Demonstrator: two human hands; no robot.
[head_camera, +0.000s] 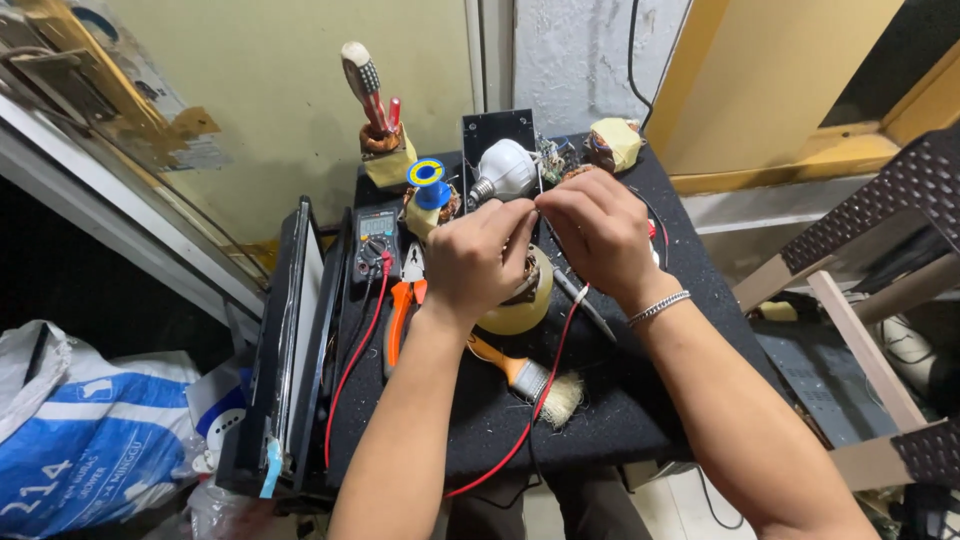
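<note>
Two hands, left hand (478, 262) and right hand (598, 232), fingertips pinching together above tape roll (522, 305)

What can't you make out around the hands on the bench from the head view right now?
- What the fingertips pinch: too small, covered by the left hand and right hand.
- Tape roll: mostly hidden under both hands.
- Multimeter reading: too small.
- Red lead: its end is hidden below the table edge.

Electronics repair workshop: multimeter (377, 240), solder spool (427, 176), pliers (402, 310).
</note>
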